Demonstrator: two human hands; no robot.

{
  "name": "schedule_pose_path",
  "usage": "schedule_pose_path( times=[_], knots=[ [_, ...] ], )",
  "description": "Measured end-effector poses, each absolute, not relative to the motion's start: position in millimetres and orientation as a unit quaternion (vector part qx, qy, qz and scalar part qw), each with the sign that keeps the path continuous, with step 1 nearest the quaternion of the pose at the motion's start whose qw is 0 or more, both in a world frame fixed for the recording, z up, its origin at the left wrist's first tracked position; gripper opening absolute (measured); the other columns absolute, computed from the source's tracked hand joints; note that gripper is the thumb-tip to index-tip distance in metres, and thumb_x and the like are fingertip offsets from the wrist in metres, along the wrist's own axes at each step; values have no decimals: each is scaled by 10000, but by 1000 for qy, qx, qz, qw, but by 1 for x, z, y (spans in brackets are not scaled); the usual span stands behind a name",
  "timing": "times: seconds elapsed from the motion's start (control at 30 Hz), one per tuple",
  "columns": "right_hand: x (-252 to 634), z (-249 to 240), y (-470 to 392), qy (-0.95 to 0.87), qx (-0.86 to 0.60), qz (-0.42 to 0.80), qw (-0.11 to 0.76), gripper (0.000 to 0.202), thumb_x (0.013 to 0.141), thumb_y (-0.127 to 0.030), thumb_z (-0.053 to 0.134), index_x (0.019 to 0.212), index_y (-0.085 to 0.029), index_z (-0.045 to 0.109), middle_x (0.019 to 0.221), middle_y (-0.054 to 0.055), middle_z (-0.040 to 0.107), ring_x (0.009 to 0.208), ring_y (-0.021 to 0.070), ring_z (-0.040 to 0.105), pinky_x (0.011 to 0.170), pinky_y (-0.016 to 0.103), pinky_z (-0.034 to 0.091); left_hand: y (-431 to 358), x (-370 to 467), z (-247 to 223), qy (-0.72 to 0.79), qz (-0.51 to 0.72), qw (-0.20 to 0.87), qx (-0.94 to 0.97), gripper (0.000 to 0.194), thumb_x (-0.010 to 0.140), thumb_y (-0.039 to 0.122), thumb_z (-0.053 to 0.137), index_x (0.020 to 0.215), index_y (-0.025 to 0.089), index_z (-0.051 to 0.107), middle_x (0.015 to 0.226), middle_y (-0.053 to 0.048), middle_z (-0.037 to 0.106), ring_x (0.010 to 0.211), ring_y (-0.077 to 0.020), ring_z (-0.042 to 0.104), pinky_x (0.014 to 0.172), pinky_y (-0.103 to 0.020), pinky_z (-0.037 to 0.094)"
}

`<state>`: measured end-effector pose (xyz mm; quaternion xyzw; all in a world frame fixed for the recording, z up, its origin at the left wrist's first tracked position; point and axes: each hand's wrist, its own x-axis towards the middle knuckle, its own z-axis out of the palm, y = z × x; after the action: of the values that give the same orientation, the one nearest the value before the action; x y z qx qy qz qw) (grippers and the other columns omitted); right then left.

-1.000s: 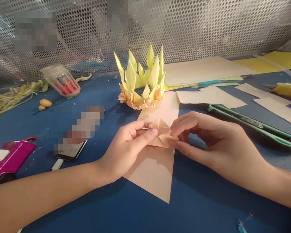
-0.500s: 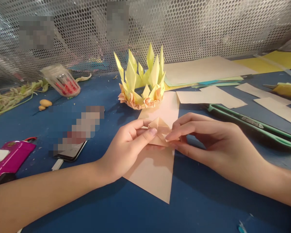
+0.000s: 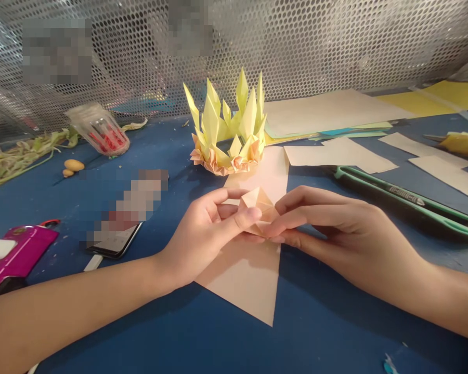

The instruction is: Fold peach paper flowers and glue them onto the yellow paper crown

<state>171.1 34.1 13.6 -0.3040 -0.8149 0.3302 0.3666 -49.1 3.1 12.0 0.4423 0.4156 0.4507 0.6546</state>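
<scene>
The left hand (image 3: 206, 234) and right hand (image 3: 331, 223) pinch a small, folded, peach paper piece (image 3: 257, 202) between them, above a flat peach paper sheet (image 3: 249, 275). Beyond both hands stands a spiky yellow-and-peach folded-paper crown (image 3: 226, 156).

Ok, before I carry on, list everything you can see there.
Folded paper: one, pale peach, between the hands
Paper strip: one, peach, beneath them
Paper crown: one, yellow and peach, beyond them
Jar: one, clear, red contents, far left
Dried leaves: several, green-brown, far left
Pods: two, orange, left
Phone: one, dark-edged, left, partly blurred
Device: one, magenta, left edge
Cutting tool: one, green and black, right
Loose sheets: several, peach, yellow, blue, green, right
Mesh: one, grey, back
Table: one, blue, underneath
Left hand: one, bare, on folded paper
Right hand: one, bare, on folded paper
</scene>
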Motion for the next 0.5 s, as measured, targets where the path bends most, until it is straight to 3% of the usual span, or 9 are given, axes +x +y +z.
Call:
schedule_pose_path(
  times=[0.2, 0.33, 0.5],
  knots=[
    [172, 14, 31, -805, -308, 355, 361, 69, 917, -406, 844, 926, -348, 881, 923, 1, 783, 749, 141, 744, 673, 246, 599, 4, -48, 12, 441, 451, 632, 449, 449, 800, 210, 961, 1160, 193, 694, 824, 24, 847, 788, -150, 824, 801, -225, 626],
    [171, 14, 29, -761, -330, 420, 368, 328, 894, -528, 846, 725, -259, 765, 785, 8, 731, 712, 157, 692, 617, 247, 558, 2, -47, 14, 437, 445, 632, 460, 380, 817, 197, 941, 1115, 212, 705, 764, 58, 824, 762, -139, 817, 796, -227, 628],
    [165, 17, 30, -692, -382, 505, 347, 449, 754, -570, 940, 742, -244, 631, 671, -30, 676, 582, 143, 629, 524, 240, 537, 0, -48, 13, 448, 439, 619, 471, 397, 830, 225, 928, 1166, 200, 718, 753, 38, 811, 797, -183, 831, 810, -267, 643]
  ],
)
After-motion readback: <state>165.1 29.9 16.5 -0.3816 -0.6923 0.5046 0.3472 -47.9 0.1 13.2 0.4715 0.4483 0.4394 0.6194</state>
